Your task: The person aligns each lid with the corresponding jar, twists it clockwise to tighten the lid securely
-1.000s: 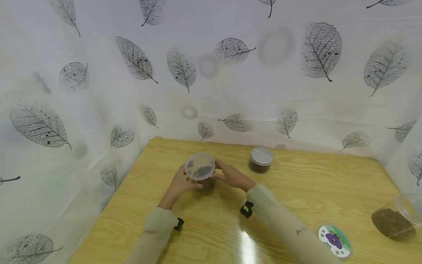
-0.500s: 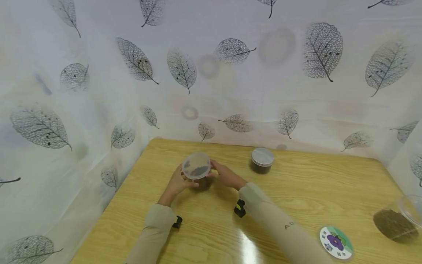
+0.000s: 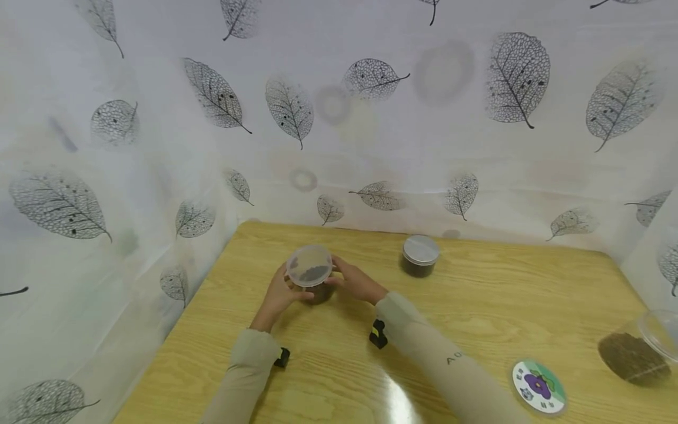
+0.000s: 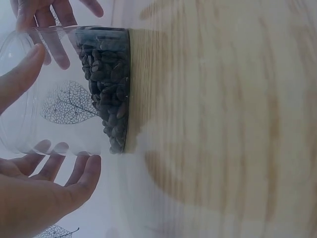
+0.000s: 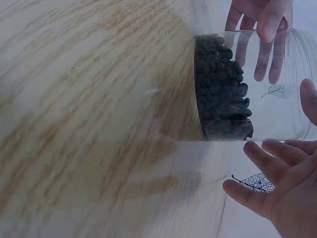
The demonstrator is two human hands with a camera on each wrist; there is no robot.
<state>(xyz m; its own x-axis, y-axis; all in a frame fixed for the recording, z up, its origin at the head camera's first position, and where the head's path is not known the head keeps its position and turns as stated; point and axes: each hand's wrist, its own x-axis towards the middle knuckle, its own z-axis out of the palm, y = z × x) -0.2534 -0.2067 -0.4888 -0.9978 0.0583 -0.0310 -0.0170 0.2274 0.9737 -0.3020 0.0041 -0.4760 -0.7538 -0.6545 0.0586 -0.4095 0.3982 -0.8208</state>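
A clear lidded jar (image 3: 309, 266) stands upright at the left middle of the table, dark beans (image 4: 110, 91) filling its lower part. My left hand (image 3: 278, 297) grips its left side, with the thumb across the front near the lid. On the opposite side my right hand (image 3: 356, 281) holds the jar, fingers spread round the upper wall. In the right wrist view, the right hand's fingers (image 5: 277, 161) lie along the clear wall above the beans. The jar's base is right at the tabletop in both wrist views.
A second jar (image 3: 418, 268) with a silver lid stands farther back to the right. A round flower-printed disc (image 3: 539, 387) lies at the front right. Beyond it is a clear container (image 3: 632, 356) of brown material, near the table's (image 3: 477, 330) right side. Leaf-patterned cloth (image 3: 381, 135) hangs behind.
Both hands have shifted the jar a little to the left across the table, keeping their hold. The other things stay where they were.
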